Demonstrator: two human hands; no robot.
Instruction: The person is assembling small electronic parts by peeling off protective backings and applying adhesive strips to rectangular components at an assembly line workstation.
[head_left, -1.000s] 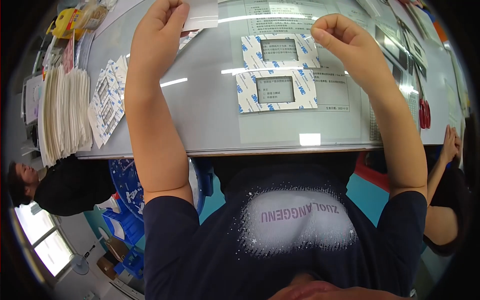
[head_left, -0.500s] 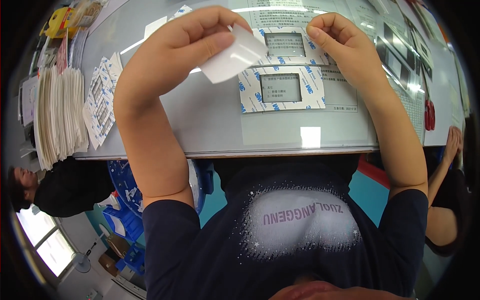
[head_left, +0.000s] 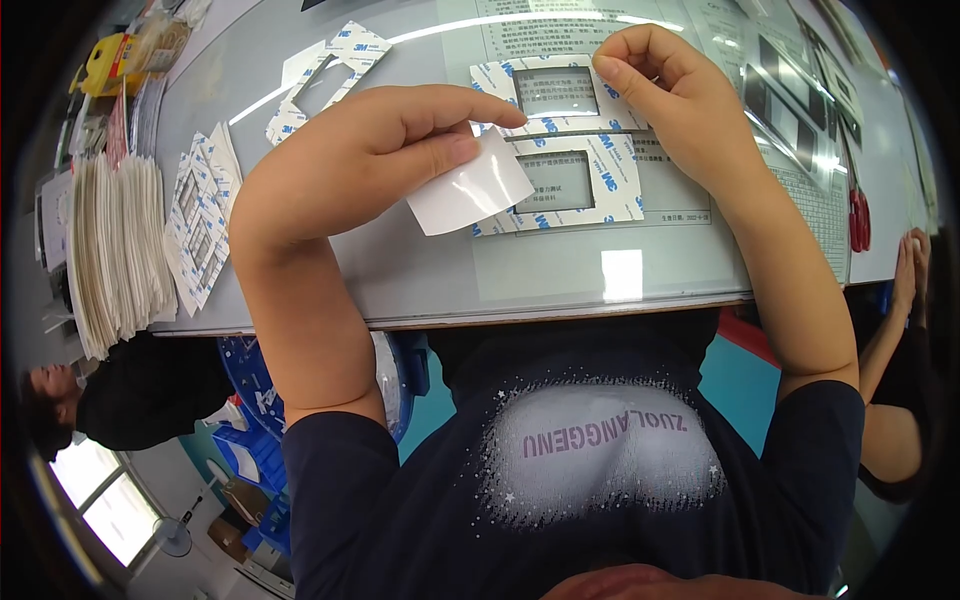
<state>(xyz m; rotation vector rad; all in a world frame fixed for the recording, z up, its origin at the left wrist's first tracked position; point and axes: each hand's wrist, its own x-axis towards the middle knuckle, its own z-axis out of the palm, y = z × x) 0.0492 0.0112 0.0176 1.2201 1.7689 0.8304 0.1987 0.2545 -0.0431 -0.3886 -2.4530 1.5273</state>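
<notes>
Left hand [head_left: 405, 130], its thumb pressed toward the side of the fingers and the forefinger extended beyond them; it pinches a white sheet [head_left: 475, 195] by its upper edge; the sheet is thin, smooth and glossy, four-sided with straight edges, slightly bowed and tilted; it overlaps the left part of the lower frame [head_left: 620, 180] in view, though contact between the two cannot be told.

Right hand [head_left: 670, 95], fingers curled inward, thumb and forefinger tips close together at the upper right part of the upper frame [head_left: 495, 98]; whether they meet or grip anything cannot be told.

Both frames are flat, thin rectangles with a rectangular window cut through the middle; their faces are white, scattered with slanting blue marks; they lie one above the other, long edges near each other, on the tabletop [head_left: 420, 290], which is smooth, grey and reflective; a printed sheet [head_left: 690, 212] shows through the windows as lines of dark text.

Farther left, a third frame [head_left: 357, 48] of the same pattern lies askew beyond the left forearm; a fanned group of patterned frames [head_left: 213, 170] overlaps near a tall stack of pale, thin-edged sheets [head_left: 120, 245]; at the right, white panels [head_left: 790, 125] with dark rectangles lie near scissors [head_left: 859, 220] with red handles.
</notes>
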